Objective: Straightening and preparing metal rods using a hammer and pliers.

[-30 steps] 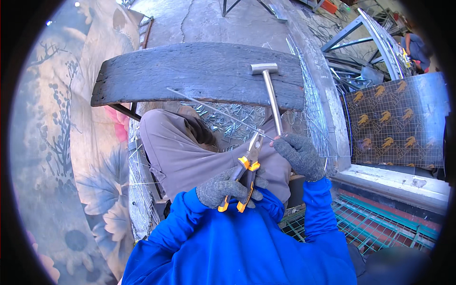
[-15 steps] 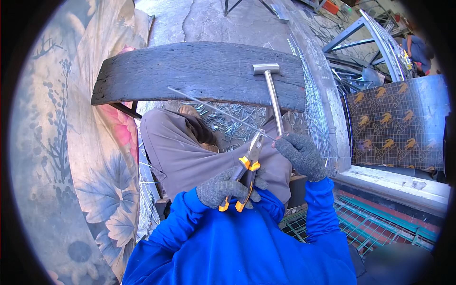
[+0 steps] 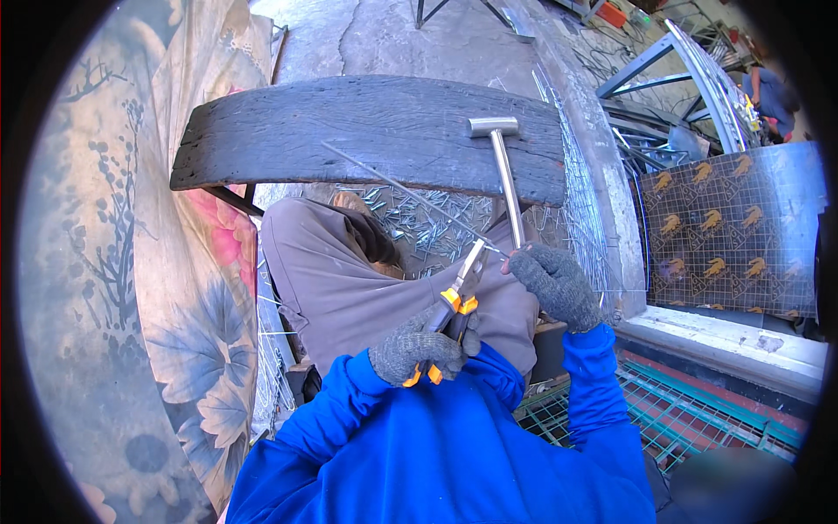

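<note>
My left hand (image 3: 417,351), in a grey knit glove, is wrapped round the handles of a pair of pliers (image 3: 470,272) with orange and black grips. The pliers' jaws point up and meet a thin metal rod (image 3: 397,185) close to its near end. That end is pinched between the fingertips of my gloved right hand (image 3: 554,284). From there the rod slants away to the left, over my lap and the bench edge. A hammer (image 3: 504,166) with a metal head and shaft rests on the bench, its shaft reaching back toward my right hand.
A dark, worn wooden bench (image 3: 349,113) stands before my knees. Many short metal pieces (image 3: 419,218) litter the floor below it. Long thin rods (image 3: 580,192) lie along the right. A patterned cloth (image 3: 196,349) hangs at left. Another person (image 3: 772,100) is at far right.
My left hand's fingers have closed tighter, and the pliers' handles are nearer together. The rod and my right hand stay almost the same; the whole view has shifted slightly.
</note>
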The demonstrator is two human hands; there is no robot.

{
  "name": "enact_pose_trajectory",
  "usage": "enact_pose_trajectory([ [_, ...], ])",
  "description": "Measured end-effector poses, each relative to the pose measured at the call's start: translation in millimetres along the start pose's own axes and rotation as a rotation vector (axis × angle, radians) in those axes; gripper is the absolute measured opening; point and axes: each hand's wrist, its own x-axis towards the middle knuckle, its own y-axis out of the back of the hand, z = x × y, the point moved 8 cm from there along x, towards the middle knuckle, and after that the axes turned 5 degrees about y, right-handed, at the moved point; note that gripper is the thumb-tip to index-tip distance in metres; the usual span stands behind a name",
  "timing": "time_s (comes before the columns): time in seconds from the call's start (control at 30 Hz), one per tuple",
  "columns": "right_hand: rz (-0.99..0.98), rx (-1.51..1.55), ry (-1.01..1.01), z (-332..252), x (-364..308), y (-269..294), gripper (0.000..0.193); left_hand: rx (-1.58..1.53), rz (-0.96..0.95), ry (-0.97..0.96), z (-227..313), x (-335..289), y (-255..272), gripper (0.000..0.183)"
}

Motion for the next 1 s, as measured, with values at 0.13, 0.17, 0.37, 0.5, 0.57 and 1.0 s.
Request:
enact_pose_trajectory([
  [0.13, -0.019, -0.042, 0.034, -4.8, -0.2, 2.0, 0.03, 0.065, 0.028, -0.04, -5.4, 2.4, 0.2, 0.051],
  [0.17, -0.017, -0.07, 0.007, -3.9, -0.8, 3.3, 0.03, 0.061, 0.063, -0.076, -7.3, 2.3, 1.7, 0.049],
  [0.37, 0.025, -0.279, 0.072, -11.1, -2.0, 7.4, 0.03, 0.327, 0.273, -0.157, -8.3, 5.6, 25.5, 0.045],
  [0.5, 0.012, -0.276, 0.087, -16.8, -5.4, 5.0, 0.028, -0.052, -0.083, -0.009, -5.0, -2.5, -2.9, 0.05],
  [0.57, 0.084, -0.021, 0.157, -20.4, -6.1, -1.2, 0.028, -0.254, -0.259, -0.019, -14.2, 1.6, -18.8, 0.052],
  [1.0, 0.335, 0.355, 0.064, -8.8, 0.5, 3.3, 0.029, -0.156, -0.111, 0.121, -36.3, 18.1, 7.6, 0.084],
])
